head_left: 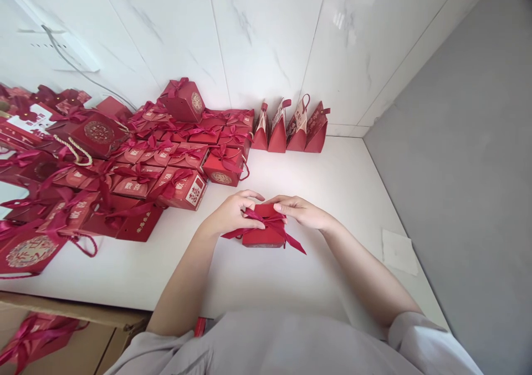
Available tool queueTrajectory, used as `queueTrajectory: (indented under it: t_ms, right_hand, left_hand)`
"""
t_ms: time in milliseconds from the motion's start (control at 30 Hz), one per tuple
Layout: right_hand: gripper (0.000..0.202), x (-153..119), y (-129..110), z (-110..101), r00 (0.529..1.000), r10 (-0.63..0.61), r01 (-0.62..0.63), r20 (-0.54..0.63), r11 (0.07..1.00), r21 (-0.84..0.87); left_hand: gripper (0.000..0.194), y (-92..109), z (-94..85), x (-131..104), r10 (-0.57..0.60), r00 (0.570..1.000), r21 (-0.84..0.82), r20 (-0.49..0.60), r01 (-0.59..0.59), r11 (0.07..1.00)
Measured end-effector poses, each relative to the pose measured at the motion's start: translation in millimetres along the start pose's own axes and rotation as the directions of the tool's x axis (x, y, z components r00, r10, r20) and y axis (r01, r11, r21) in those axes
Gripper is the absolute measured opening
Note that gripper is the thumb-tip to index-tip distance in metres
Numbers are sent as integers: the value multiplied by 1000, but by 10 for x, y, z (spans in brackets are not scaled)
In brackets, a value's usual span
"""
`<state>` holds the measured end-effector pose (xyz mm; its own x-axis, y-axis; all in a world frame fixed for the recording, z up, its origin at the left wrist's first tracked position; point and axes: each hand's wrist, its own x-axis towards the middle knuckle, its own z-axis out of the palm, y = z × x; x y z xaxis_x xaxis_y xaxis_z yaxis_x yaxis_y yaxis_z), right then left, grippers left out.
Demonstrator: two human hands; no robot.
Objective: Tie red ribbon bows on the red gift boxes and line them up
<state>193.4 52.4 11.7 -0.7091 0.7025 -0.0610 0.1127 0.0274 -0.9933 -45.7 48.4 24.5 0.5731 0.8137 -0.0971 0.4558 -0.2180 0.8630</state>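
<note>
A small red gift box (264,239) sits on the white tabletop right in front of me. Its top carries a dark red satin ribbon (294,243) tied in a bow, with one tail hanging off to the right and another to the left. My left hand (233,213) is closed on the ribbon at the box's left side, thumb and fingers around a loop. At the upper right edge of the box, my right hand (302,211) grips it, thumb on top and fingers behind, partly hidden by the box.
Many red boxes with bows (183,189) are massed on the left. Several triangular red boxes (297,134) stand by the marble-look wall. A white paper square (399,251) lies at the right by a grey panel (465,159). A cardboard carton (83,342) is at lower left.
</note>
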Motion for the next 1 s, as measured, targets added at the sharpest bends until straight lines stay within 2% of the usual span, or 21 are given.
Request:
queueTrajectory:
  t_ms: [267,400,567,800,900,1000]
  right_hand:
    - [42,-6,19,-11,1000,5,-5,7,1000,25]
    - [42,-13,-12,-2,1000,11,-11,-6,999,43]
    - [37,-36,-77,7,999,-38,40,-15,996,82]
    - [32,-81,-83,-43,998,-50,50,-38,999,-3]
    - [33,-97,-95,-62,999,-44,44,-17,999,-7]
    - [36,-110,-110,-82,1000,-19,19,-3,1000,-11]
  left_hand:
    - [43,-35,-8,-11,-4,999,-81,35,7,997]
    - [36,-19,-55,-23,19,997,-141,74,-9,990]
    - [26,56,-45,-19,18,1000,-90,-3,-18,996]
    - [20,103,69,-68,-4,1000,-132,-2,4,991]
    - [20,53,72,-72,-14,1000,-178,-16,11,984]
    - [23,-16,52,-62,-56,997,-296,-44,41,954]
